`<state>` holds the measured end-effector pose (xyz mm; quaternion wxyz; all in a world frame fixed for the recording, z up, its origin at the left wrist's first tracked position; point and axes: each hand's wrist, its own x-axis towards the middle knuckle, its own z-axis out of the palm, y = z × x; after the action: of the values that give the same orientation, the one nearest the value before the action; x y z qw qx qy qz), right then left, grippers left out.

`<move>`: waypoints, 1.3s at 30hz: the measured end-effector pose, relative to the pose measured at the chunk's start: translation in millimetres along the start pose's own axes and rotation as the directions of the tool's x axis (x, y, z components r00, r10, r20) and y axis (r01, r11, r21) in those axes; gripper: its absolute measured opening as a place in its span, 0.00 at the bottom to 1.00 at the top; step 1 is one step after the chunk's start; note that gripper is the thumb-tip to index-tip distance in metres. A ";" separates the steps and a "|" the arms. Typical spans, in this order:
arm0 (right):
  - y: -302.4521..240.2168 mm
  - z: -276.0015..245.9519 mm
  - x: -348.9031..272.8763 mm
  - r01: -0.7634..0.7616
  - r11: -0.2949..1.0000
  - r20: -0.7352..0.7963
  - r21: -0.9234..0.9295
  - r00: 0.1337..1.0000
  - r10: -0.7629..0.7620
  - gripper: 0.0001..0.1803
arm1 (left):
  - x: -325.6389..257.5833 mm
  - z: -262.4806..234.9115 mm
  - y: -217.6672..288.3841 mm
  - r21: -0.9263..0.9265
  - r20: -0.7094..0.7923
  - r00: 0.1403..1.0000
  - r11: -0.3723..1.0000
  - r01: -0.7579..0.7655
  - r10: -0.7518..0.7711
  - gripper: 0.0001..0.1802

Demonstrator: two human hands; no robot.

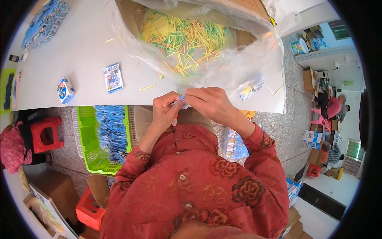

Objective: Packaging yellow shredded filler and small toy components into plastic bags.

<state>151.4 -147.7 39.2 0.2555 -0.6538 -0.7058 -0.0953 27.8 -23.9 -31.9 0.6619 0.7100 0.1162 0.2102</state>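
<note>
Small clear packet [181,102], likely light and crinkly, pinched at its ends by left hand [165,107] and right hand [211,102] fingers at counter [79,55] near edge.

Wears a loose red jacket [199,187] filling the lower middle of the frame, woven all over with darker red and rust flower patterns. Closed down the front by a row of small round buttons [182,177], dull metal in look. Long sleeves [260,145] of the same flowered cloth, ending in plain cuffs at the wrists. Bare hands [191,105], no gloves, rings or watch visible, at the frame's centre.
</note>
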 end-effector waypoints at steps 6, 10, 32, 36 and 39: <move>2.2 3.2 5.3 -0.070 0.998 0.023 -0.008 0.997 0.070 0.08 | 0.6 5.2 1.2 0.069 -0.044 0.989 0.988 -0.138 0.141 0.03; 0.9 6.8 6.7 -0.069 0.997 0.027 -0.045 0.997 0.070 0.08 | -2.9 -1.3 9.3 0.190 -0.012 0.999 0.981 -0.047 0.050 0.03; 222.9 80.1 12.4 -0.687 0.722 -0.103 0.082 0.715 0.692 0.12 | -4.6 -19.7 -15.0 -0.214 -0.267 0.960 0.977 0.022 -0.080 0.03; 260.4 85.4 23.8 -0.747 0.654 0.187 -0.116 0.630 0.753 0.22 | -8.1 -25.6 -22.5 -0.225 -0.270 0.959 0.974 0.026 -0.088 0.03; 267.6 91.7 47.3 -0.695 0.609 0.275 -0.382 0.543 0.793 0.29 | -10.3 -28.0 -24.7 -0.250 -0.259 0.959 0.967 0.045 -0.112 0.03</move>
<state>389.1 -29.4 -69.3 0.0372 -0.9206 -0.3792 0.0854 8.8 -1.1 -56.8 0.7291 0.5834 0.2076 0.2914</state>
